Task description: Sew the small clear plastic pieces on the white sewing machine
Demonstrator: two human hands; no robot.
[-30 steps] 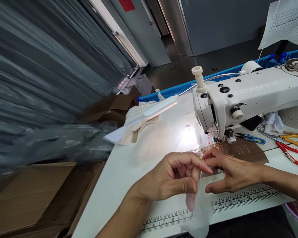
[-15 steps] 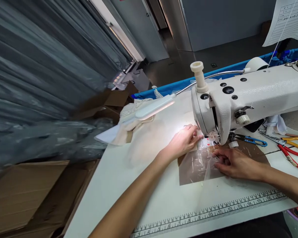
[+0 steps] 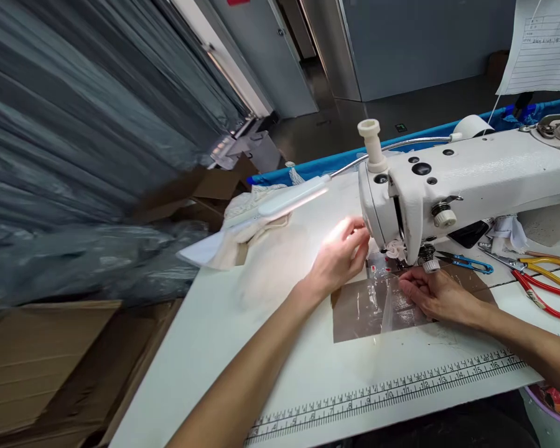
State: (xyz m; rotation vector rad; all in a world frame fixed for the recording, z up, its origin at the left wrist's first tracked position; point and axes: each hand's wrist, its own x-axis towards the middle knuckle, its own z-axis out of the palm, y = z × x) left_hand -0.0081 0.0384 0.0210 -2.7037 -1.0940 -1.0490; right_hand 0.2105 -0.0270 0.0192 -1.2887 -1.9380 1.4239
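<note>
Just left of the needle area of a white sewing machine [image 3: 404,193] is my left hand [image 3: 343,252], its fingers curled together; whatever they hold is hidden. My right hand [image 3: 432,292] is in front of the presser foot, thumb and fingertips pinched at the edge of clear plastic film [image 3: 387,308]. This shiny film lies over a brown plate [image 3: 350,317] on the table. Small red marks show on a pale piece [image 3: 378,266] between my hands. A bunched pinkish-white strip [image 3: 396,250] hangs by the needle, whose tip I cannot make out.
Thread snips [image 3: 466,262] and red-handled pliers [image 3: 539,295] lie right of the machine, with a yellow-handled tool beside them. A lamp [image 3: 294,196] reaches over the table [image 3: 205,361]. A printed ruler [image 3: 392,398] runs along the front edge. Cardboard boxes [image 3: 46,361] stand at left.
My left hand has shifted slightly up and left, off the pale piece, its fingers more curled. My right hand has moved a little up toward the presser foot. The view has turned slightly.
</note>
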